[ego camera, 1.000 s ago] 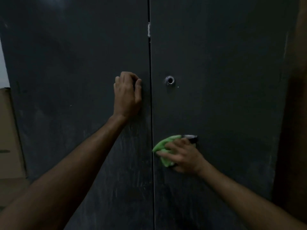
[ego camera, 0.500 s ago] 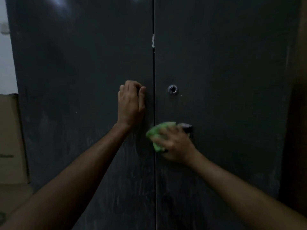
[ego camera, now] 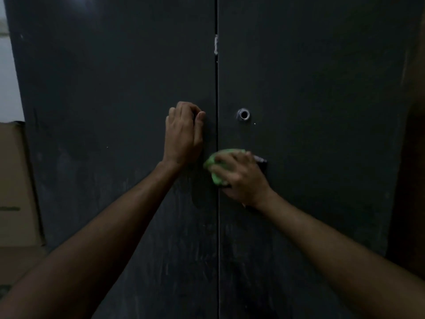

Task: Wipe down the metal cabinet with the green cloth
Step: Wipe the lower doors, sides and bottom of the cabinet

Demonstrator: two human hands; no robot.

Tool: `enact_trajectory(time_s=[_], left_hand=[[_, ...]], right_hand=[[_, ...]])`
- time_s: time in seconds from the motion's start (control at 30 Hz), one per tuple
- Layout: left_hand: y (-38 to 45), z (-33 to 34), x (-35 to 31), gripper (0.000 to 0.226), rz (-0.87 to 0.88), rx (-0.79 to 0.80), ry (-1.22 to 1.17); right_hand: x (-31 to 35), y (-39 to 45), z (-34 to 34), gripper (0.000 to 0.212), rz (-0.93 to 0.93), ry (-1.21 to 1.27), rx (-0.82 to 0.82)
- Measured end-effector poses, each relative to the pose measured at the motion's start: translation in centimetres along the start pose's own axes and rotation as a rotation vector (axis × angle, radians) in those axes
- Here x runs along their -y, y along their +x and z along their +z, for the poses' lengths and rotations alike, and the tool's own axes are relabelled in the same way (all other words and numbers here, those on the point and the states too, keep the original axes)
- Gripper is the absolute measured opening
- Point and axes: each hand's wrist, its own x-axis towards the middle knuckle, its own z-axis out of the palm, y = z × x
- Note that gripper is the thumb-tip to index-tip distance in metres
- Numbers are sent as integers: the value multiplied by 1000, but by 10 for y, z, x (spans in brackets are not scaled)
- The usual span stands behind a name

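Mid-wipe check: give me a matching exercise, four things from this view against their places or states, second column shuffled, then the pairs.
Things
1. bright green cloth
2. round silver keyhole ring
3. left hand
4. tan cardboard box

Places or states
A. resting on the left door of the dark grey metal cabinet
B. at the view's left edge
C. bunched under the right hand
D. on the right door, above the cloth

Pairs: 1-C, 2-D, 3-A, 4-B

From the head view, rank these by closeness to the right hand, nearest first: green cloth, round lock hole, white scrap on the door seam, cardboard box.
1. green cloth: under the right hand, pressed to the cabinet at the seam.
2. round lock hole: on the right door, just above the hand.
3. white scrap: high on the seam between the doors.
4. cardboard box: far left, beside the cabinet.
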Motion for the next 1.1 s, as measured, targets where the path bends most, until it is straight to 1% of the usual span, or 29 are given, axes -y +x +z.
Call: enact_trajectory(time_s=[0.03, 0.07, 0.1, 0.13, 0.2, 0.23, 0.27, 0.3, 0.33, 0.37, 0.4, 0.43, 0.47, 0.5, 0.53, 0.57, 0.6, 0.67, 0.7, 0.73, 0.77, 0.8, 0.83, 0.9, 0.93, 0.97, 1.0, 1.03, 1.1], left_hand=[[0, 0, 0, 23, 2, -9, 1], [0, 0, 1, 22, 4, -13, -1], [0, 0, 1, 21, 8, -13, -6], [-1, 0, 1, 20, 11, -15, -6], [-1, 0, 0, 19, 6, -13, -7], [-1, 0, 0, 20, 2, -5, -12], [-1, 1, 0, 21, -1, -2, -19], [-2, 2, 0, 22, -1, -8, -22], [-2, 4, 1, 22, 3, -22, -23], [-3, 5, 1, 22, 5, -40, -26], [-3, 7, 1, 22, 3, -58, -29], [-4, 8, 0, 22, -5, -72, -30], [-5, 9, 0, 22, -14, -82, -29], [-6, 9, -1, 22, -18, -90, -22], [-7, 9, -1, 23, -18, -95, -12], [-9, 8, -2, 24, -17, -97, 7], [-10, 7, -3, 27, -13, -95, 31], [-11, 5, -6, 30, 4, -74, 68], [-10, 4, -6, 31, 8, -66, 78], [-10, 4, -6, 32, 10, -63, 86], [-11, 5, -6, 32, 9, -67, 92], [-11, 6, -6, 33, 4, -73, 93], [-11, 9, -6, 34, -5, -81, 90], [-12, 12, -8, 39, -27, -99, 83], [-14, 12, -9, 42, -33, -109, 86], [-17, 11, -10, 46, -33, -118, 103], [-23, 10, -10, 51, -24, -120, 145], [-32, 10, -10, 55, -5, -113, 215], [-57, 13, -9, 60, 66, -72, 354]], right_hand=[[2, 10, 2, 48, 124, 23, -36], [9, 11, 9, 51, 202, 41, -77], [21, 2, 19, 57, 216, 42, -100], [37, -16, 28, 64, 159, 55, -91], [60, -68, 42, 75, -101, 61, 35], [63, -94, 43, 77, -215, 49, 106], [57, -114, 41, 76, -284, 44, 147], [45, -126, 37, 73, -297, 37, 151], [30, -130, 32, 69, -243, 34, 125], [15, -127, 25, 68, -138, 34, 72], [2, -118, 19, 69, 9, 27, 8], [-5, -104, 13, 69, 195, 22, -47], [-4, -88, 10, 67, 382, 35, -98], [5, -76, 13, 65, 514, 53, -149], [18, -71, 18, 64, 558, 64, -181], [35, -73, 25, 65, 511, 71, -170], [52, -84, 33, 67, 376, 58, -117], [74, -130, 42, 68, 25, 21, 41], [73, -154, 42, 68, -89, 8, 105], [64, -172, 38, 68, -143, -3, 131], [50, -184, 35, 70, -129, -15, 112], [37, -188, 32, 74, -43, -17, 76], [26, -183, 30, 78, 111, -7, 31], [25, -152, 30, 74, 545, 19, -72], [37, -134, 34, 70, 689, 32, -125], [51, -120, 39, 69, 721, 42, -143], [68, -112, 44, 71, 655, 60, -118], [83, -114, 49, 74, 515, 68, -65], [92, -147, 56, 77, 200, 75, 39]])
